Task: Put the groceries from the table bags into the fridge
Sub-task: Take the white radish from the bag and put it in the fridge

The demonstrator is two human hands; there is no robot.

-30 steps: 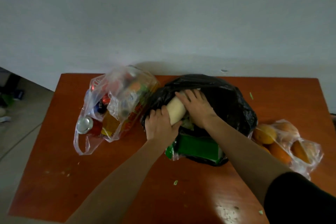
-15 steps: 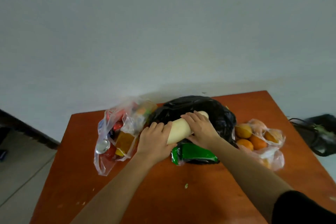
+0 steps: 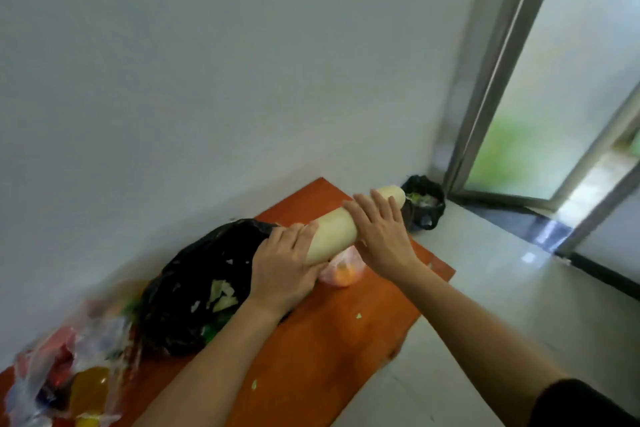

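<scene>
From the head view, both hands carry one long white radish [image 3: 330, 234] in the air over the orange surface [image 3: 329, 340]. The left grip [image 3: 284, 267] clasps its near end and the right grip [image 3: 381, 236] wraps its middle. The task looks barely begun, I'd say: no fridge shows.

I count three bags on the surface. The black bag [image 3: 207, 274] is at eight o'clock of the radish, the fruit bag [image 3: 343, 276] at six, and the clear bag [image 3: 69, 374] lies far off at seven. One floor bag [image 3: 424, 206] sits at two.
</scene>
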